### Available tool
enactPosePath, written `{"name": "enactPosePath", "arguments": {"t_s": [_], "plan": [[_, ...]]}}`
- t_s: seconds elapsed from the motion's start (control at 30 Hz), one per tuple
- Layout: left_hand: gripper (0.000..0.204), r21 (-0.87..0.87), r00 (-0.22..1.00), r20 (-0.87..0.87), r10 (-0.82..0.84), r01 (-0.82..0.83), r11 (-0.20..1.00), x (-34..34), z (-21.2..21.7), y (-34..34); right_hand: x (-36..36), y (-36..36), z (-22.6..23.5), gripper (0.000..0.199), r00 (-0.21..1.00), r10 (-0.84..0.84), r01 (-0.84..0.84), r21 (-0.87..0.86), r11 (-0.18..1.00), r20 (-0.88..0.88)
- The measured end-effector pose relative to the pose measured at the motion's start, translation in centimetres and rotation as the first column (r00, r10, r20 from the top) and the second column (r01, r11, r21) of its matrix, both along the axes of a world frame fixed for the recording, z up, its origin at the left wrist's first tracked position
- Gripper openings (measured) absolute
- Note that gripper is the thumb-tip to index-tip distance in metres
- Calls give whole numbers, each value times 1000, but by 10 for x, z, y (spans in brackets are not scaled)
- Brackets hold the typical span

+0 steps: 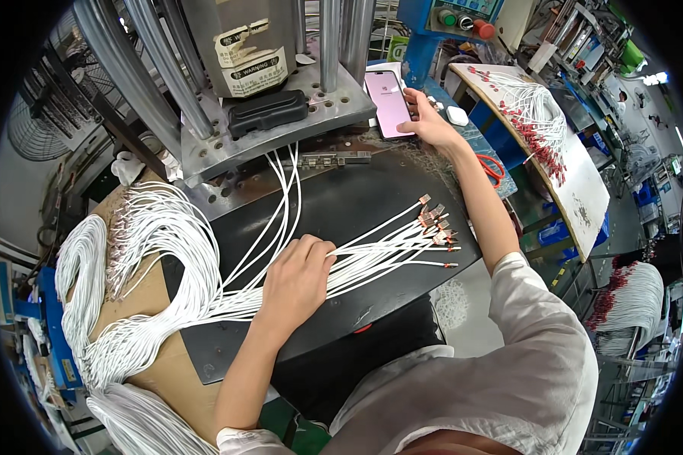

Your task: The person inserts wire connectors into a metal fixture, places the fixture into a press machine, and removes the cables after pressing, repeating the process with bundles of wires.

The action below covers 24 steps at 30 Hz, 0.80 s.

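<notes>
My left hand is closed over a bundle of white cables on a black work surface. The cables' free ends, with metal connectors and some bare copper-coloured tips, fan out to the right of it. Several cables run from the bundle up to the press base. At the far right of the surface my right hand is at the right edge of a phone with a lit pink screen. Its thumb lies over the screen's lower edge and the fingers curl beside the phone.
Metal columns and a black block belong to the press ahead. Large coils of white cable lie at left. Red-handled scissors and a white case sit beyond my right forearm. A side table bears red-tipped cables.
</notes>
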<state>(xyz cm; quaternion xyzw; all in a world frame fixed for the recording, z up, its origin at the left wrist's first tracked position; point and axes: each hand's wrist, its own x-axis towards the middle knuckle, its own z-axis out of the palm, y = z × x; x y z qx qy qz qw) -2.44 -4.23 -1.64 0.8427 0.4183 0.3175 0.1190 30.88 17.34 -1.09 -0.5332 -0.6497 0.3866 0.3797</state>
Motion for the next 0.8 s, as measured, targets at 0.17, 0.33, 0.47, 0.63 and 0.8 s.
{"name": "enactPosePath", "arguments": {"t_s": [0.17,0.33,0.47,0.63,0.8], "plan": [[10,-14,1000,10,6,-6,1000,0,3,0,0,2,4,93,1000,6,-5,-53,999,4],[10,-17,1000,28,8,-7,1000,1,2,0,2,5,3,91,1000,-10,10,-54,998,0],[11,-11,999,34,6,-6,1000,1,2,0,-3,6,-6,80,984,-175,175,32,984,-26],[13,-5,1000,15,14,-14,1000,1,1,-2,-11,23,2,53,902,-358,197,509,838,241],[13,-2,1000,-18,26,-26,1000,3,2,-1,-10,46,-8,34,863,-380,30,717,696,333]]}}
